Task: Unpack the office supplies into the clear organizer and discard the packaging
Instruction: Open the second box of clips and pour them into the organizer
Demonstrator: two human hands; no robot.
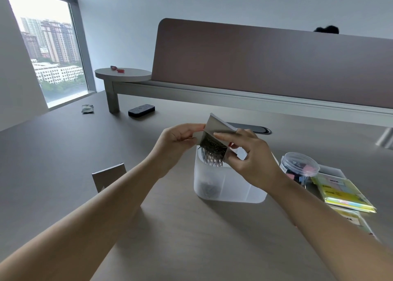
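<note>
The clear organizer (228, 185) sits on the counter (170, 227). Just above it, the left hand (176, 139) and right hand (251, 159) pinch a small box (219, 132) with their fingers. It is tipped, open end down, and dark clips (212, 155) spill out.

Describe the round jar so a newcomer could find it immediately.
Start at the frosted clear organizer in the middle of the desk. Just right of it, behind the sticky-note packs, stands the round clear jar: the only lidded cylinder, holding pink and dark clips.
</note>
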